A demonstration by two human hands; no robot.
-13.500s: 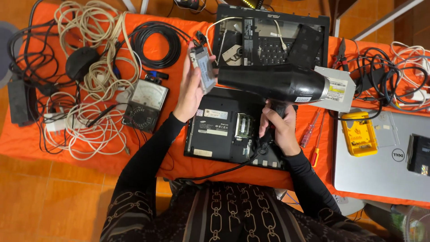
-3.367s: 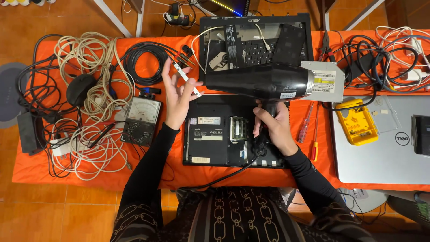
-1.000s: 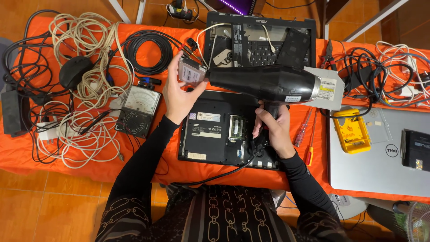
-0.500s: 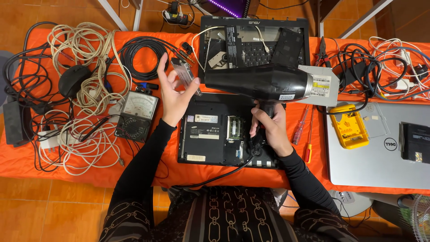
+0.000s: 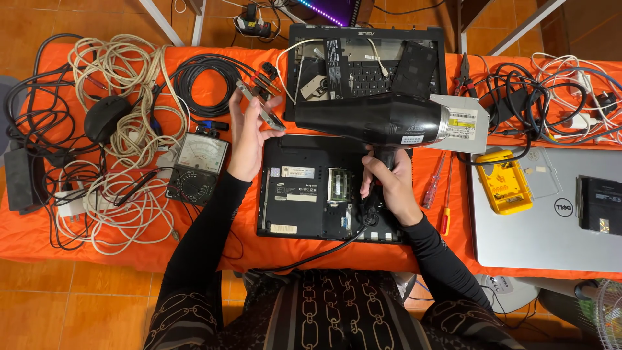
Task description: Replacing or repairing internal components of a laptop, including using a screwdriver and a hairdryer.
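Observation:
My right hand (image 5: 389, 188) grips the handle of a black hair dryer (image 5: 369, 120), held level over the table with its nozzle pointing left. My left hand (image 5: 249, 136) holds a small flat grey drive (image 5: 260, 109) up in front of that nozzle, tilted on edge. Under both hands lies an opened black laptop base (image 5: 304, 194) with its underside up and a green memory module showing. The dryer's black cord runs down off the table's front edge.
A gutted laptop shell (image 5: 366, 55) lies behind. An analog multimeter (image 5: 197, 168), coiled cables (image 5: 123, 71) and a black mouse (image 5: 103, 116) are on the left. On the right are a silver optical drive (image 5: 463, 123), screwdrivers (image 5: 440, 188), a yellow meter (image 5: 512, 181) and a silver laptop (image 5: 551, 214).
My left hand has kept turning the small drive in front of the dryer nozzle, now holding it tilted on edge. The dryer stays in much the same place.

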